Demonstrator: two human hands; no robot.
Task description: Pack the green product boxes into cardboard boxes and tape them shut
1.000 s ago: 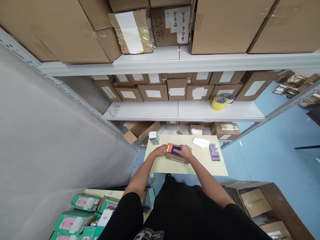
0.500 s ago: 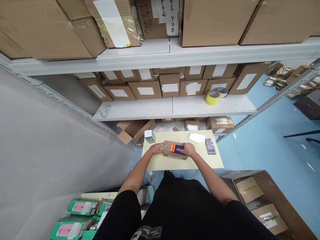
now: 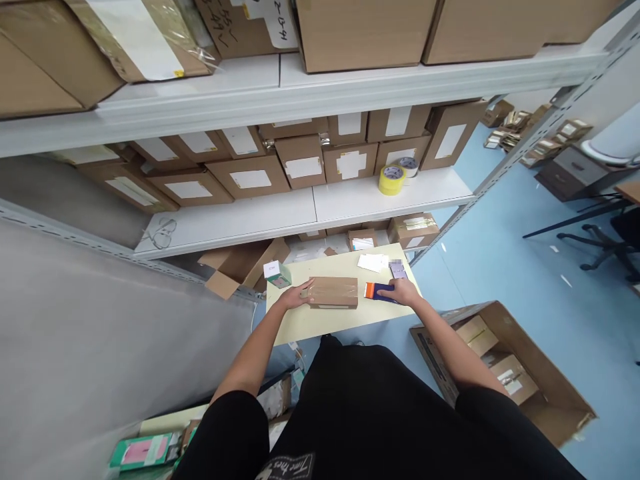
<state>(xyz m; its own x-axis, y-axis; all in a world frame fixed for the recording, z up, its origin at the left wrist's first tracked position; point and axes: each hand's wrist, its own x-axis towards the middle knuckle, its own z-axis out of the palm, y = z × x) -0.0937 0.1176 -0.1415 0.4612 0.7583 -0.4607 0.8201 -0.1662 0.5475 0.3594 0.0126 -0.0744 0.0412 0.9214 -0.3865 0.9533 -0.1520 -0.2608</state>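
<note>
On the small cream table (image 3: 315, 327) lies a closed brown cardboard box (image 3: 334, 291), with shiny clear tape along its top. My left hand (image 3: 298, 294) grips the box's left end, fingers on top. To the right of the box, my right hand (image 3: 404, 292) is closed around a flat dark blue object with an orange and white end (image 3: 373, 291); its exact kind is unclear. This object is apart from the box, at table height. Behind the left hand stands a small white and green box (image 3: 277, 274). White paper slips (image 3: 373, 262) and a purple item (image 3: 398, 269) lie near the far right edge.
A metal shelf (image 3: 240, 223) full of labelled cartons rises ahead, with yellow tape rolls (image 3: 391, 180) on it. An open carton (image 3: 240, 267) sits behind the table's left corner. At right on the floor, a large open box (image 3: 540, 380) holds smaller parcels.
My right hand has moved the blue and orange object off the box top to the right. My left hand still grips the box. The camera view has turned right.
</note>
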